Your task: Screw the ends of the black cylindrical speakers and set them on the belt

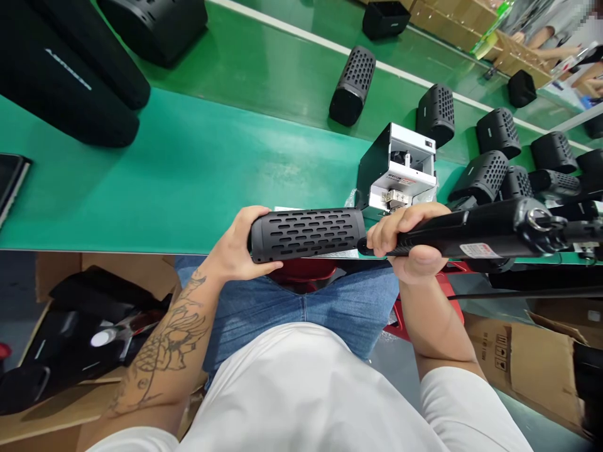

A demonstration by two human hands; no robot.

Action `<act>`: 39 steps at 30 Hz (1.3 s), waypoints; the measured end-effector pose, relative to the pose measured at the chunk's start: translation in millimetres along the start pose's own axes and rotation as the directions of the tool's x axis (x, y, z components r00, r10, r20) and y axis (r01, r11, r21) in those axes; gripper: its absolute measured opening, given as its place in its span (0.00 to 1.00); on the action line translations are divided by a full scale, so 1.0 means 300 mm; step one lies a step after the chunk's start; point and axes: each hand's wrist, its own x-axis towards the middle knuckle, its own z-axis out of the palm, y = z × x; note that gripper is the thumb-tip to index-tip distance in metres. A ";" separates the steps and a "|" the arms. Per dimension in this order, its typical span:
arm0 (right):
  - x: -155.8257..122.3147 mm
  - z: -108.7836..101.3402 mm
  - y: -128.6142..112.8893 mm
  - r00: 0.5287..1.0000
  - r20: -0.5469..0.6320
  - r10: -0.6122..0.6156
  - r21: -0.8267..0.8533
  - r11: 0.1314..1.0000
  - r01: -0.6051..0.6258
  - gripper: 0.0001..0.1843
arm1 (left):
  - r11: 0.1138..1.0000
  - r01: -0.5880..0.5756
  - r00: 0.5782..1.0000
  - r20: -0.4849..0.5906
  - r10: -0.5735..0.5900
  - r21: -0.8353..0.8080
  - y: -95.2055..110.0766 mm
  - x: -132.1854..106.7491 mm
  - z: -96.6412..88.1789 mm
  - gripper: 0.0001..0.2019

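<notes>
My left hand [235, 251] is wrapped around the left end of a black housing [308, 233] with rows of slotted holes, which looks like a speaker body. It lies on its side at the table's front edge, above my lap. In my right hand [417, 248] is a black electric screwdriver [485, 231], held level and pointing left. Its nose meets the right end of the housing; the bit itself is hidden. Just behind the right hand stands a black and silver screw feeder [407, 172].
Several similar black housings [485, 176] stand at the right, with another [353, 85] behind the feeder. Large black cases [80, 75] occupy the back left, and a phone-like device [12, 182] lies at the left edge. Cardboard boxes [541, 370] flank my legs. Another person's arm [541, 41] shows far right.
</notes>
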 end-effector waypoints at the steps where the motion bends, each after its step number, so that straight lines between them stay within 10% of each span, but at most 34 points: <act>1: 0.001 -0.006 -0.002 1.000 0.006 0.017 -0.001 1.000 -0.017 0.22 | 1.000 -0.016 1.000 -0.001 0.016 0.001 -0.002 0.002 0.002 0.57; 12: -0.029 -0.032 -0.027 0.983 0.167 0.074 0.066 0.994 -0.086 0.14 | 0.996 -0.088 0.995 -0.042 0.089 0.036 -0.021 -0.007 0.027 0.59; 17: 0.024 -0.084 -0.107 0.993 -0.095 -0.064 -0.071 0.996 0.057 0.23 | 0.993 -0.098 0.990 -0.094 0.103 0.060 -0.036 -0.019 0.047 0.60; 22: 0.176 -0.255 -0.009 0.808 -0.473 -0.352 -0.408 0.900 0.153 0.28 | 0.990 -0.120 0.983 -0.133 0.130 0.076 -0.055 -0.032 0.058 0.61; 27: 0.164 -0.321 0.105 0.820 -0.514 -0.251 -0.454 0.891 -0.012 0.30 | 0.987 -0.152 0.977 -0.143 0.158 0.056 -0.056 -0.028 0.061 0.60; 32: 0.070 -0.285 0.023 0.865 -0.490 -0.106 -0.368 0.925 -0.095 0.27 | 0.996 -0.085 0.989 -0.122 0.088 0.031 -0.048 -0.022 0.065 0.60; 39: 0.101 -0.290 0.032 0.842 -0.452 -0.295 -0.475 0.878 0.052 0.24 | 0.998 -0.027 0.995 -0.099 0.032 0.052 -0.047 -0.018 0.067 0.62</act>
